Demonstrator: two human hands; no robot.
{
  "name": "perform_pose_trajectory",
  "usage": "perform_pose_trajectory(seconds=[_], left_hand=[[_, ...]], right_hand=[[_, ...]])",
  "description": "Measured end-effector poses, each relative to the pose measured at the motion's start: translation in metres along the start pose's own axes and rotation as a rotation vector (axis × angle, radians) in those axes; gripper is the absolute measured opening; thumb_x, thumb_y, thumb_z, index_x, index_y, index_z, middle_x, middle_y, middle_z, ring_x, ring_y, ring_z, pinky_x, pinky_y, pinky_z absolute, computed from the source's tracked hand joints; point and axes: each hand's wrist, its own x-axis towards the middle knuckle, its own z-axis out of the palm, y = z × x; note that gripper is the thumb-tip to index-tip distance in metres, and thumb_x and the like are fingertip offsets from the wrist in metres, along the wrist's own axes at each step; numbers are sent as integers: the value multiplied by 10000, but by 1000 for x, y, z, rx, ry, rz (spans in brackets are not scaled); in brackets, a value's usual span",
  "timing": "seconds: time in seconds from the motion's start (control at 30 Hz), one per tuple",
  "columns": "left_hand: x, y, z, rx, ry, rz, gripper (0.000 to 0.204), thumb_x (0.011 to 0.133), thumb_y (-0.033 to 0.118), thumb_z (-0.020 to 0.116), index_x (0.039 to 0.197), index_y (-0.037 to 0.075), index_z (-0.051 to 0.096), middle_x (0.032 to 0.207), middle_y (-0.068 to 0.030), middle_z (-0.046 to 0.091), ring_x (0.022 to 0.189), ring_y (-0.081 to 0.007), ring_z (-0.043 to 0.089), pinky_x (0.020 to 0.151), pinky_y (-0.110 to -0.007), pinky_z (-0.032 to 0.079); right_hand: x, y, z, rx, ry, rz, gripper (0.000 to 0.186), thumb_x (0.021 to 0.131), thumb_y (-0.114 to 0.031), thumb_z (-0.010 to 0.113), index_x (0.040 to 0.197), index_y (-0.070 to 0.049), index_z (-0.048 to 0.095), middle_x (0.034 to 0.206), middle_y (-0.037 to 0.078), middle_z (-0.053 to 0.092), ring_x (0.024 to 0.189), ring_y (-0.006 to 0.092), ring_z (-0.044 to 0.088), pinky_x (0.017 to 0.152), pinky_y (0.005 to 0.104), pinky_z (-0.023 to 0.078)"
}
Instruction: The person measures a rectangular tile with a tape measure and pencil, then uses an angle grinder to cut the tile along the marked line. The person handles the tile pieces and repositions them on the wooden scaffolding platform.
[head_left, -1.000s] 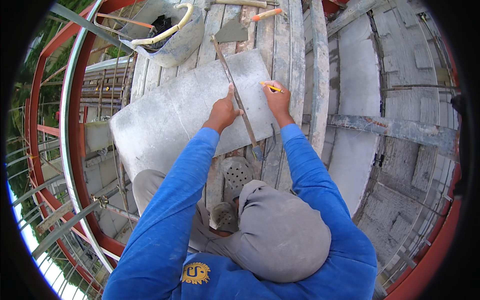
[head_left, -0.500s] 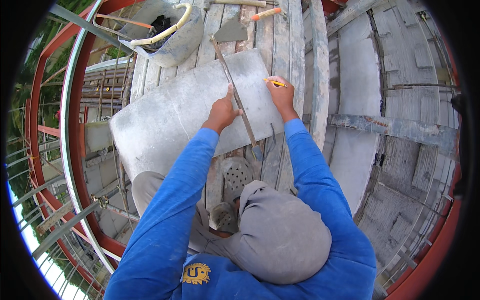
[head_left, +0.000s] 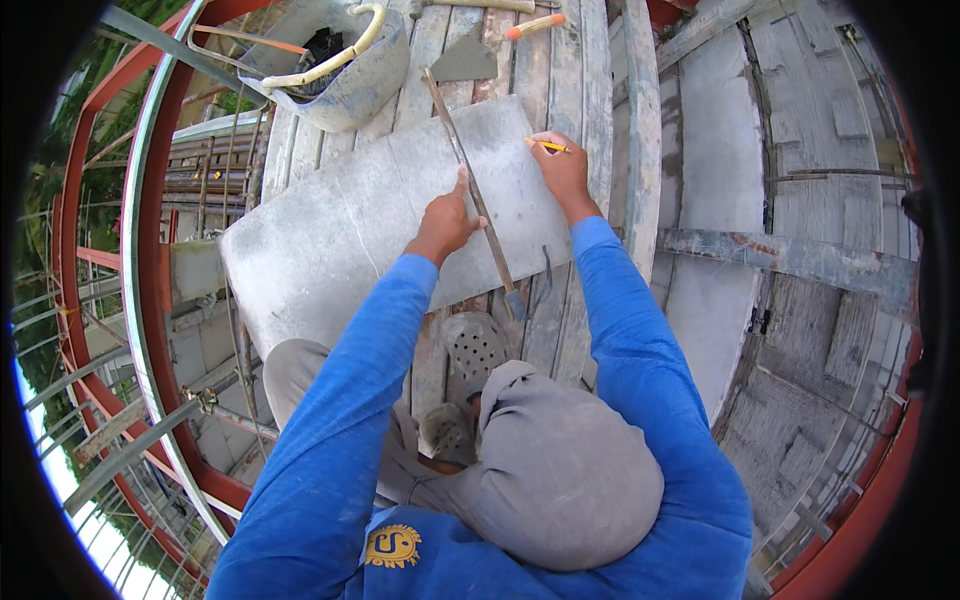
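Grey board: a broad, flat slab point(head_left: 300, 235) lying aslant on the planks point(head_left: 562, 80) in front of the person; its face is pale and dusty, with darker smudges, a faint line point(head_left: 352, 212) across it left of the bar, and a rounded corner at far left.
Bar: a narrow, worn metal strip point(head_left: 447, 115) laid across the board, its far end passing the upper edge and its bluish near end passing the lower edge.
Left grip: the left hand point(head_left: 442, 222) rests on board and bar, forefinger and thumb spread wide along the strip, the other fingers curled; they do not close round it.
Right grip: the right hand point(head_left: 566, 175) pinches a yellow pencil point(head_left: 553, 147) narrowly near the board's right edge; whether the tip touches is too small to tell.
Pencil work: judging by the pose, marking or measuring off is in hand; a next stroke would call for a steady bar and a light, controlled tip.
Beyond the board: a trowel blade point(head_left: 466, 62) and an orange-ended tool point(head_left: 535, 27) lie on the planks; a bucket point(head_left: 385, 85) with a pale handle stands at upper left.
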Motion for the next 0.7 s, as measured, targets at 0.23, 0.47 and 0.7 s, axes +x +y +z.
perform_pose_trajectory(seconds=[0.23,0.47,0.7], left_hand=[[-2,-1,0,17,-9,3,1241,870,361,899,1747,28,87,1049,-298,760,1033,-462,734,925,-479,567],[-9,-12,6,-47,48,8,1256,858,340,907,1747,29,75,1034,-300,759,1007,-483,728,924,-493,577],[-31,2,20,-173,205,36,1149,889,277,872,1726,-12,141,1055,-299,733,1044,-486,710,959,-514,567]], right_hand=[[-31,-26,-50,-278,-247,98,176,960,-175,715,956,-6,762,791,107,736,708,164,670,665,361,531],[-171,-42,-57,-501,-333,207,483,1097,-467,584,972,-12,687,838,265,697,801,508,654,733,544,503],[-287,-29,-24,-431,-314,-59,410,956,-331,836,1040,-24,578,1012,222,581,923,462,598,771,539,502]])
